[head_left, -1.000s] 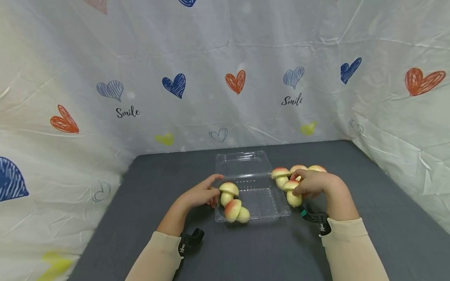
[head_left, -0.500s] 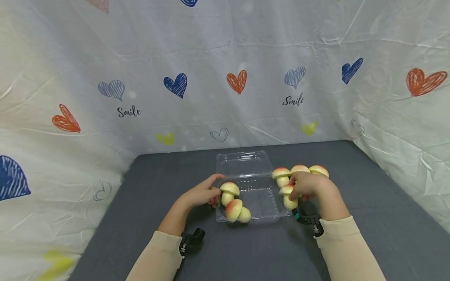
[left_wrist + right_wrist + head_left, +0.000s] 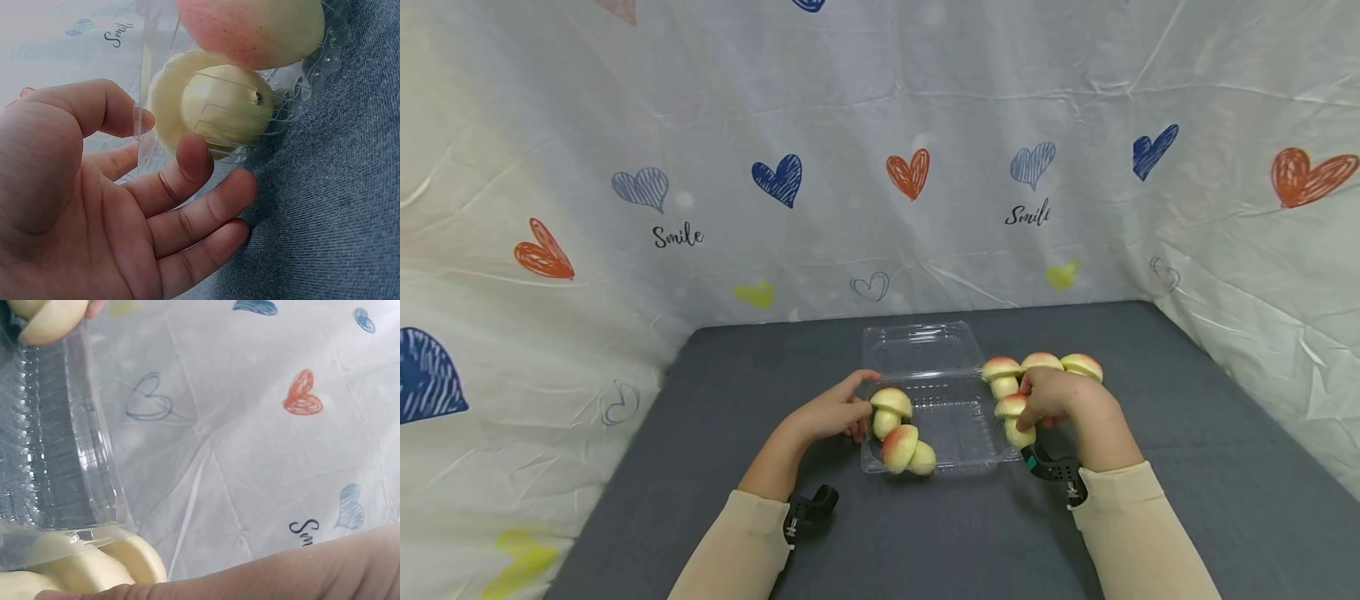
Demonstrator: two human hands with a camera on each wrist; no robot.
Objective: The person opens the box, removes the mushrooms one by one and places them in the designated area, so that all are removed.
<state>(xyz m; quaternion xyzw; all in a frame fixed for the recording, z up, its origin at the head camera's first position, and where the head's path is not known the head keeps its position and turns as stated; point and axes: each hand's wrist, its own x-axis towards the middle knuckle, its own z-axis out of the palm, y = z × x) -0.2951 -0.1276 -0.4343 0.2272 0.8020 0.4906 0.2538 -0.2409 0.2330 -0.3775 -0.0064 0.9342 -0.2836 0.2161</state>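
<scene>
The word “Smile” (image 3: pixel 678 235) is printed in black on the white sheet (image 3: pixel 827 242) and repeated farther right, its ending distorted.

- A dark grey table (image 3: pixel 925 542) spreads from the near edge to the far sheet, its surface fabric-like.
- A whitish sheet (image 3: pixel 842 100), creased and slightly shiny, hangs behind the table and along its left and right sides.
- Across the far part, from left to right: a pale blue hatched heart (image 3: pixel 642 188), a dark blue heart (image 3: pixel 778 181), an orange-red heart (image 3: pixel 908 174), then another hatched heart (image 3: pixel 1032 165).
- The black word "Smile" (image 3: pixel 678 235) is printed beneath each hatched heart.
- Lower, a thin outlined heart (image 3: pixel 870 287) lies between two yellow hearts (image 3: pixel 755 294).
- A big orange heart (image 3: pixel 1311 177) marks the right side.
- A large blue heart (image 3: pixel 428 375) sits far left.
</scene>
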